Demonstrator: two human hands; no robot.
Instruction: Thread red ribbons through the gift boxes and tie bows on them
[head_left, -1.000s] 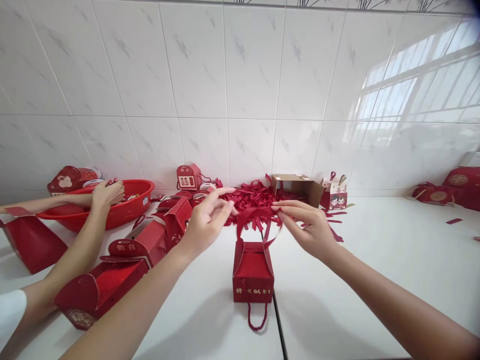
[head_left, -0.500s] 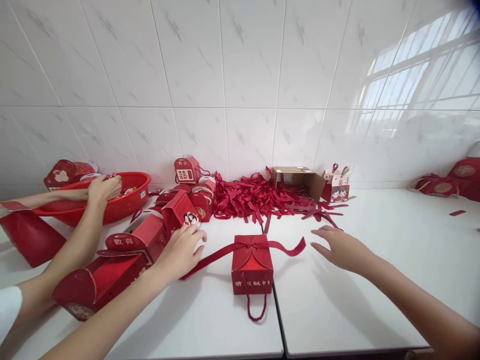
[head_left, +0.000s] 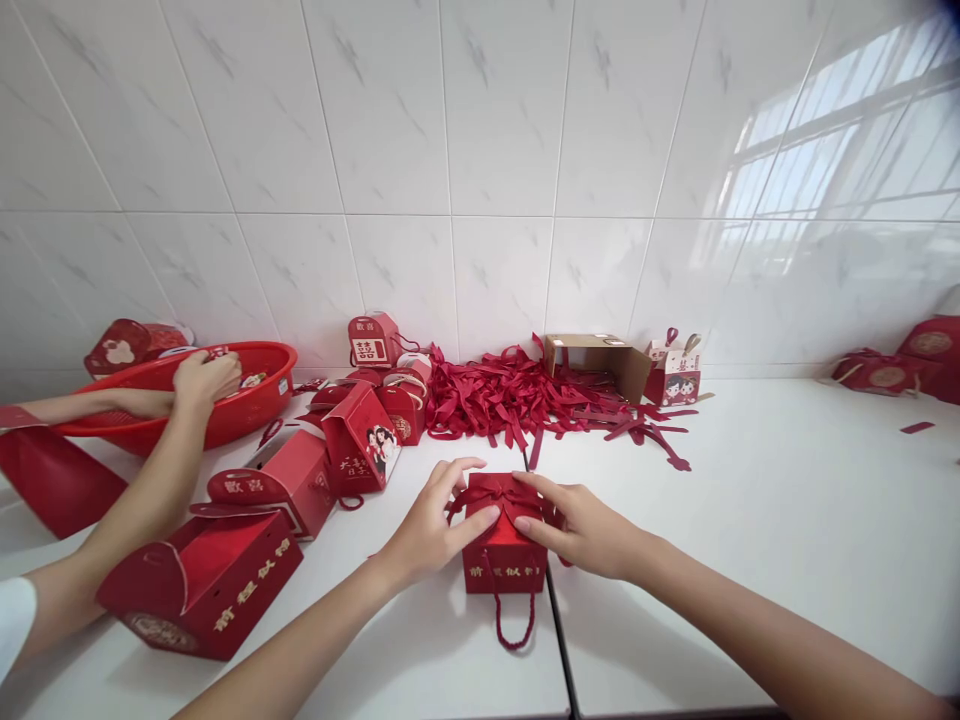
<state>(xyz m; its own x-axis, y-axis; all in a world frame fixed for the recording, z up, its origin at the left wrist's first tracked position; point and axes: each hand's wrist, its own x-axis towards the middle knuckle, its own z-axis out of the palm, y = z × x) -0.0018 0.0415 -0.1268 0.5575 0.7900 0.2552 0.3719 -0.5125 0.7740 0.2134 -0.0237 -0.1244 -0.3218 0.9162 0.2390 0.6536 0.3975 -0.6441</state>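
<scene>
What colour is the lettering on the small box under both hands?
Gold on the red box, head view.

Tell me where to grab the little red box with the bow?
Hold the little red box by its flat left and right walls, coming down from above. It stands upright, and the bow on top is soft and would likely squash.

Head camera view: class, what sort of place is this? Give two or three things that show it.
Probably a makeshift gift-box packing bench: a white table against a tiled wall, a heap of red ribbons, many red boxes, and the left hand and right hand on a ribbon-tied box.
</scene>
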